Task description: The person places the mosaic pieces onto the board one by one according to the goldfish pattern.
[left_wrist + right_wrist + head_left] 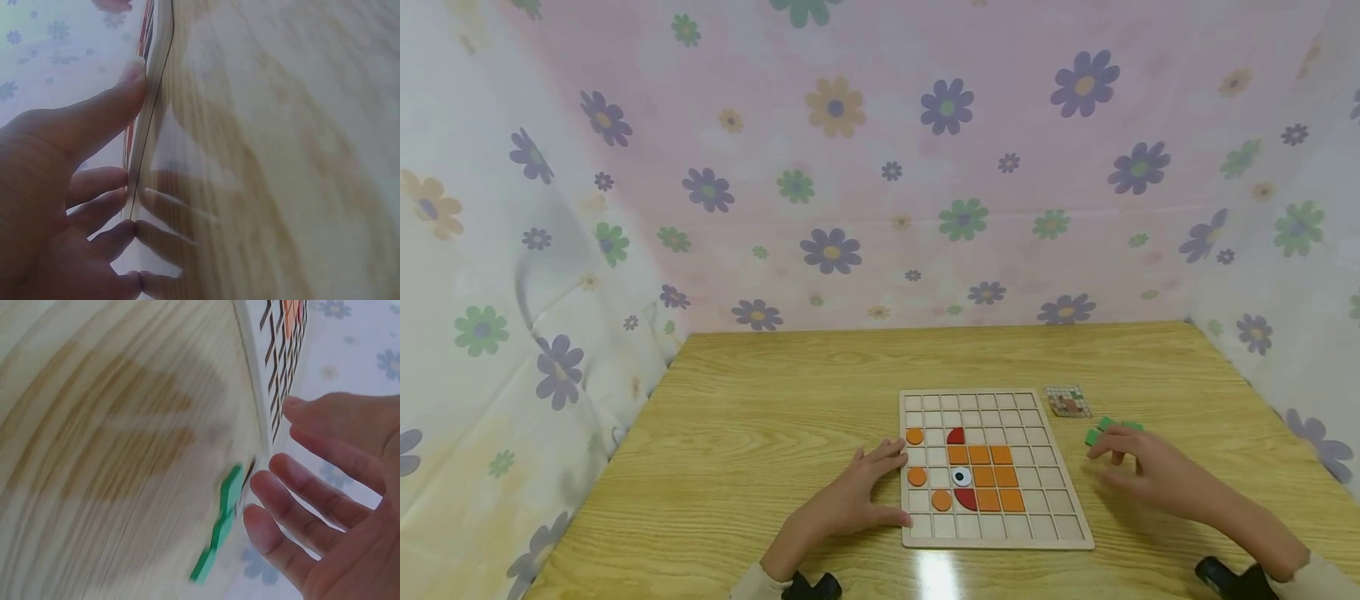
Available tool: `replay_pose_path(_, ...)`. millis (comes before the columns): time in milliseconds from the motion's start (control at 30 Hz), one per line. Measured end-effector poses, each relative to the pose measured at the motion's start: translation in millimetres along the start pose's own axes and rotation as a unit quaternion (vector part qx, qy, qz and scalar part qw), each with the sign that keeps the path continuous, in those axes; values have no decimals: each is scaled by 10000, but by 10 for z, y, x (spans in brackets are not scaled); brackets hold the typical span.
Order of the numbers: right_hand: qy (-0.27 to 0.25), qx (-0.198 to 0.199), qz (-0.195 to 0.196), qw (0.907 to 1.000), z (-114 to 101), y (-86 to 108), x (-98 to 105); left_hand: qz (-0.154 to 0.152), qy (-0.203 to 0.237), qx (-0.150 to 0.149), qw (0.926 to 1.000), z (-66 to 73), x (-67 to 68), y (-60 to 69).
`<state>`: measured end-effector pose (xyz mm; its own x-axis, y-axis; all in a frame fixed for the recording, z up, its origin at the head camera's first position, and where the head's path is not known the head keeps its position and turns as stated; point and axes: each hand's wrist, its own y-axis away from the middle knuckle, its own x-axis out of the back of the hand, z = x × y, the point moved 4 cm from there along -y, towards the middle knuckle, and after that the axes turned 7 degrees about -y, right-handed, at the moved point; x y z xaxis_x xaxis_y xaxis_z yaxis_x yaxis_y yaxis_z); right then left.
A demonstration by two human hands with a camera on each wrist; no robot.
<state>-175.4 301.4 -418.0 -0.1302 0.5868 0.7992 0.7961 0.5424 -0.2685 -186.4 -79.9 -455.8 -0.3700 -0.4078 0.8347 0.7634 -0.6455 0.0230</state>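
A light wooden grid board [1052, 527] lies flat on the table. On it are several orange square tiles [988, 500], three orange round pieces [942, 501], two red quarter-round pieces [966, 498] and a white eye piece [961, 477]. My left hand [857, 496] rests at the board's left side, fingertips and thumb touching its rim, fingers spread. To the right of the board, my right hand [1165, 475] hovers near green tiles [1093, 437], its fingers loosely bent and nothing held. In the right wrist view, green tiles [223, 528] lie just beyond the fingertips.
A small picture card [1067, 402] with a grid pattern lies by the board's upper right corner. The wood-grain table [775, 417] extends around the board. Flowered cloth [880, 183] hangs behind and at both sides.
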Motion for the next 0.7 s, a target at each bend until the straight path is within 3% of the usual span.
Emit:
replay_pose_path(333, -18, -67, 302, 9995, 223, 475, 291, -9, 17, -44, 10000, -6, -3, -5)
replay_pose_path(467, -73, -425, 294, 9986, 338, 677, 381, 17, 18, -69, 10000, -7, 1, -5)
replay_pose_path(700, -413, -1280, -184, 9907, 582, 1034, 521, 15, -43, -93, 9999, -1, -2, -8)
